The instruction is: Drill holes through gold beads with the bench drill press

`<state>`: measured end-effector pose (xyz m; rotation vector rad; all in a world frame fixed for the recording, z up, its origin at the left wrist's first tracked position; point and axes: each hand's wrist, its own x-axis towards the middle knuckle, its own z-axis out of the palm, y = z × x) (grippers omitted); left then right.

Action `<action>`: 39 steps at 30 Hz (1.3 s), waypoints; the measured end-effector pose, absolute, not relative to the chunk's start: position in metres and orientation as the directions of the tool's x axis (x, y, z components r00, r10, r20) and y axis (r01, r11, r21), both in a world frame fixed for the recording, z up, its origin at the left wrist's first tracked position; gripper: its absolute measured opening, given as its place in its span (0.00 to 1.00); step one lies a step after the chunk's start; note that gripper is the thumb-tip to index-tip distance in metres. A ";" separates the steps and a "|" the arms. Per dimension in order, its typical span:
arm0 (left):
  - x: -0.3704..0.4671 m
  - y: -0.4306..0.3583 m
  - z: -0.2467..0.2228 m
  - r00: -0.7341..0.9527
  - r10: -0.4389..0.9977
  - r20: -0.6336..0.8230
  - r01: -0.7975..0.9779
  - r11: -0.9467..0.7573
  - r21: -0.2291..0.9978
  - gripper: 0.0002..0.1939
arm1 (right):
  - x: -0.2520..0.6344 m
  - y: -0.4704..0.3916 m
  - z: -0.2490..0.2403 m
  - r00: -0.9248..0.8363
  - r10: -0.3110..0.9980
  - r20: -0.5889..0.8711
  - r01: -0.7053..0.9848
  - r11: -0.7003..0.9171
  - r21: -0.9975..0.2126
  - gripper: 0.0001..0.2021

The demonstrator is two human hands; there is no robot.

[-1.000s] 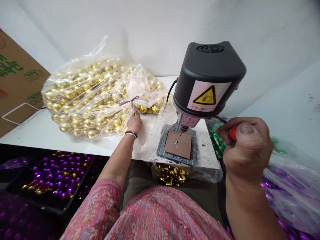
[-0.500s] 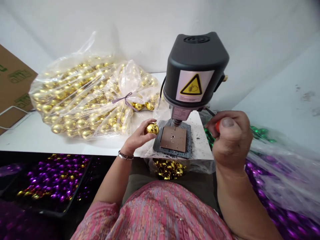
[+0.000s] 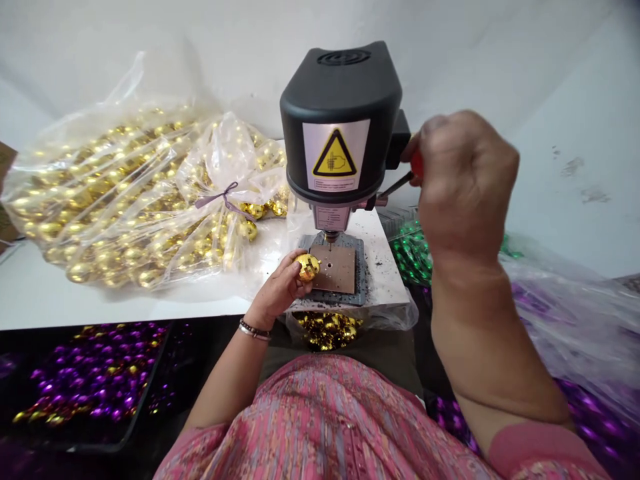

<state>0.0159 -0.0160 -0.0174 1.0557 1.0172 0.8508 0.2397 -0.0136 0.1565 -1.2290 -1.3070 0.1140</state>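
The gold ball (image 3: 307,267), shiny and faceted with dark patches, sits in the left hand (image 3: 283,287) at the near-left side of the square brown plate (image 3: 341,272); whether they touch is hard to tell. The drill press (image 3: 343,100) stands upright behind, black-housed, its lever (image 3: 397,185) angled up to a red knob (image 3: 417,165) in the right hand (image 3: 465,183).

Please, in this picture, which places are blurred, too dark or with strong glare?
In the head view, the right hand looks slightly blurred; bright glints dot the bag of gold balls; the purple balls sit in deep shadow; the warning label has a clear symbol, but tiny print.
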 end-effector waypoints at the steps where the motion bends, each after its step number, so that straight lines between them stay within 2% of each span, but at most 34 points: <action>1: 0.016 -0.016 -0.019 0.315 0.919 -0.235 -0.079 0.272 0.959 0.34 | 0.242 -0.005 0.162 0.355 0.685 0.636 0.550 0.397 -0.735 0.18; 4: 0.017 -0.014 -0.021 0.338 0.920 -0.199 -0.010 0.215 0.976 0.41 | 0.248 0.018 0.169 0.375 0.720 0.585 0.483 0.387 -0.786 0.16; 6: 0.017 -0.011 -0.021 0.334 0.925 -0.181 0.060 0.171 0.983 0.43 | 0.250 0.029 0.168 0.391 0.732 0.558 0.402 0.409 -0.819 0.16; 16: 0.022 0.001 -0.027 0.235 0.963 -0.134 0.365 0.040 0.930 0.33 | 0.249 0.039 0.159 0.398 0.706 0.585 0.325 0.488 -0.810 0.17; 23: 0.031 0.005 -0.016 0.283 0.955 -0.087 0.557 -0.089 0.826 0.29 | 0.248 0.037 0.159 0.387 0.692 0.610 0.366 0.492 -0.790 0.31; 30: 0.045 0.015 0.006 0.330 0.938 -0.110 0.714 -0.172 0.679 0.28 | 0.249 0.038 0.159 0.384 0.703 0.599 0.380 0.471 -0.796 0.35; 35: 0.053 0.031 0.006 0.413 0.908 -0.065 0.746 -0.297 0.596 0.28 | 0.250 0.037 0.159 0.381 0.703 0.601 0.362 0.485 -0.796 0.33; 39: 0.052 0.037 0.002 0.405 0.909 -0.100 0.715 -0.247 0.655 0.29 | 0.251 0.035 0.158 0.374 0.715 0.591 0.332 0.491 -0.805 0.32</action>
